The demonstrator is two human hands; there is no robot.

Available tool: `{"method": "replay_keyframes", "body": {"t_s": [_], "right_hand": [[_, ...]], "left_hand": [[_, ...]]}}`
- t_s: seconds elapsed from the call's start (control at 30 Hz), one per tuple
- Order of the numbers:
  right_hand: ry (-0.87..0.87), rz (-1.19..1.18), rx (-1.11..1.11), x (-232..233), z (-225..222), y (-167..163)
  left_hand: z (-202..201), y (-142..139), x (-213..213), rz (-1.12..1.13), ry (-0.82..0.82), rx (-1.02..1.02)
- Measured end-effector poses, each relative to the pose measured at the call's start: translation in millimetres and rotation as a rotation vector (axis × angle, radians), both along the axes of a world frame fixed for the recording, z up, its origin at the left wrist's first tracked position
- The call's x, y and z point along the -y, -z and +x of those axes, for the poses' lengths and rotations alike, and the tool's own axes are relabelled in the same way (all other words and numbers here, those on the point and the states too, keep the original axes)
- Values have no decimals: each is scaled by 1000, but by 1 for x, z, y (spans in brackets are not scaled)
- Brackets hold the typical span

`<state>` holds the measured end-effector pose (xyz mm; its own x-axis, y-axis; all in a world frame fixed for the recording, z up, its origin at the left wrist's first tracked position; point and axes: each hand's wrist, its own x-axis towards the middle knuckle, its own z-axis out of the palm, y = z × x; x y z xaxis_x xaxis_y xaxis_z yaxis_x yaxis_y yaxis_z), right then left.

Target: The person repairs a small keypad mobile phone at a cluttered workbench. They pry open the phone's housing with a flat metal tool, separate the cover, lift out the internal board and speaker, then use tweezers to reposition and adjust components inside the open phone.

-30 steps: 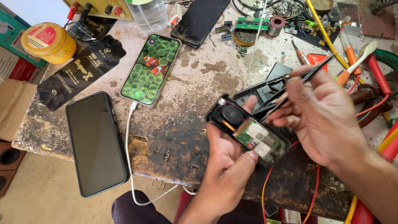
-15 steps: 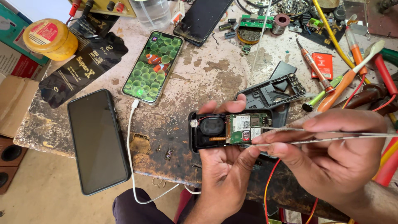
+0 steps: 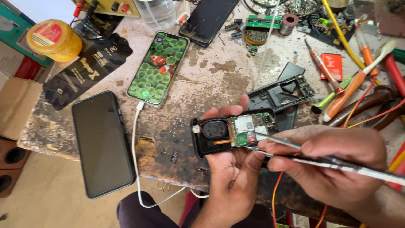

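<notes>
Two hands low in frame, over the tabletop's point(image 3: 219, 80) near edge. Left hand point(image 3: 234, 177) cups an opened phone point(image 3: 234, 131) from below, thumb on its top edge, grip closed on it; board and round speaker face up. Right hand point(image 3: 333, 164) is clenched on tweezers point(image 3: 295, 153), tips resting on the board's right end. Right hand covers the phone's right end and the tabletop behind it.

Just behind the phone: black frame point(image 3: 280, 90), partly hidden by fingers. Left of the hands: dark phone point(image 3: 102, 143) face up, overhanging the tabletop edge. White cable point(image 3: 136, 169) runs from the lit phone point(image 3: 158, 67) down past the dark one and off the edge. Right: orange screwdrivers point(image 3: 325, 69), red card point(image 3: 333, 65), red and yellow wires point(image 3: 379, 116).

Farther back: black pouch point(image 3: 86, 69), yellow jar point(image 3: 54, 40), another dark phone point(image 3: 209, 19), solder spool point(image 3: 289, 20), green board point(image 3: 259, 21), clear cup point(image 3: 157, 12).

Versus 0.5 s ago: phone remains level in the left hand, same spot. Tweezers have shifted slightly lower, tips still at the board. Other items unmoved.
</notes>
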<state>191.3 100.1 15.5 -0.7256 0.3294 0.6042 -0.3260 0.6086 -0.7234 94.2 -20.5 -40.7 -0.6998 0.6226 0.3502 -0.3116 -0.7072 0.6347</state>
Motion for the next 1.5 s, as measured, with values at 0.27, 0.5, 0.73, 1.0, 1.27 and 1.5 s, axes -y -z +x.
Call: {"method": "replay_keyframes", "body": {"t_s": [0.27, 0.5, 0.73, 1.0, 1.27, 1.5], "right_hand": [[44, 105, -40, 0, -9, -9], [-180, 576, -32, -4, -7, -35], [-249, 708, -57, 1, -9, -40], [-242, 738, -52, -1, -3, -38], [167, 81, 107, -10, 1, -13], [18, 39, -35, -13, -5, -9]], "left_hand": [[1, -2, 0, -7, -17, 39], [1, -2, 0, 35, -20, 52], [0, -1, -4, 58, -13, 123], [-1, 1, -6, 57, -26, 161], [-3, 1, 1, 84, -77, 53], [-2, 2, 5, 115, -54, 66]]}}
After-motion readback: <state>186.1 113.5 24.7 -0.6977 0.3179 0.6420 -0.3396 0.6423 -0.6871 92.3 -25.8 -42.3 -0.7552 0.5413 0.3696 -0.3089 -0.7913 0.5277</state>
